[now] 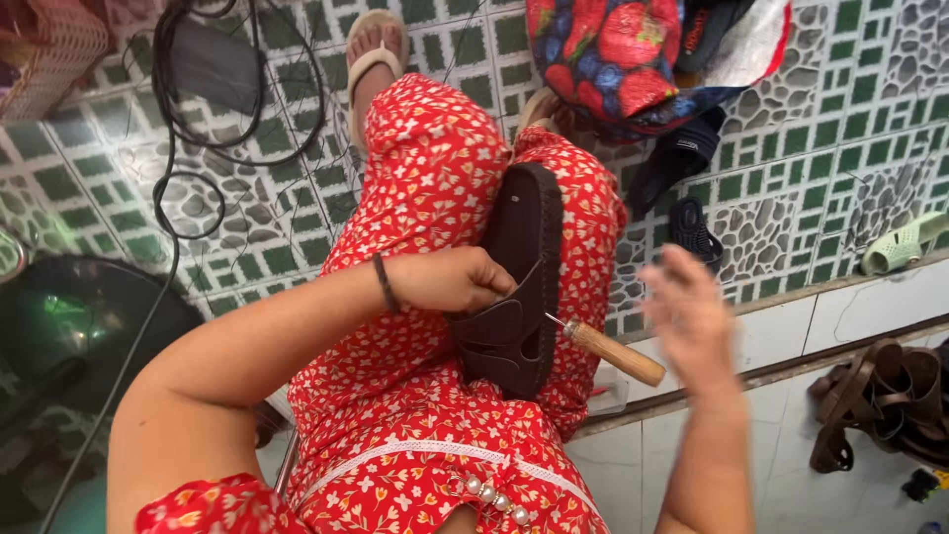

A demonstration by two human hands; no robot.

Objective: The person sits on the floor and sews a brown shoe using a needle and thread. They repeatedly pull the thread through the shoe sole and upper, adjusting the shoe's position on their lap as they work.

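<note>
Dark brown sandal [516, 287] lies sole-up/edge-on across the lap on the red floral trousers [425, 198], wedged between the thighs. Long axis runs roughly top to bottom of the view, toe end away from the body, strap end toward it.

Left hand [450, 280] is closed on the sandal at its near strap/edge, fingers curled over the rim, pinning it down. Dark band on that wrist.

Awl with wooden handle [615, 353] is stuck into the sandal's right edge near the strap end; metal tip in the sole rim, handle sticking out to the right and slightly down. Nothing is holding it.

Right hand [692, 316] is off the tool, open, fingers spread, motion-blurred, just right of and above the handle butt. Nearer hand to the awl by far; handle points almost straight at its palm side.

Around: green-and-white patterned tile floor [791, 178], black cables [198, 119] upper left, strawberry-print bag [613, 59] at top, loose dark sandals [682, 158] beside it, pale green shoe [905, 244] at right, brown strappy sandals [880, 400] lower right on the white ledge.
</note>
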